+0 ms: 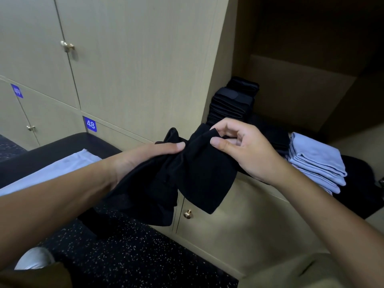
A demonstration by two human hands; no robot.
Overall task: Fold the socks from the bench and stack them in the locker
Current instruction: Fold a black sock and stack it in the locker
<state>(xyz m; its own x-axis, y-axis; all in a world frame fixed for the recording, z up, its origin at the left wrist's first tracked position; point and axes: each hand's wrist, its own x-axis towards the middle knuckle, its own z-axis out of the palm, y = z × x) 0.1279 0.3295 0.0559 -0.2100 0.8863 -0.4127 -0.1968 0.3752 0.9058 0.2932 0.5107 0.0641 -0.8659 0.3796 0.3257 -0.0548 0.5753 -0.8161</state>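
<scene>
Black sock [193,173] held mid-air between both hands, in front of the open locker [301,84]. Left hand [141,161] grip: fingers wrapped around the bunched sock, thumb on top. Right hand [241,148] grip: thumb and forefinger pinching the sock's upper edge. Inside the locker: black stack [232,102] at the left wall, blue stack [318,163] to its right. Blue cloth [62,165] lies on the worktop [62,144], left.
</scene>
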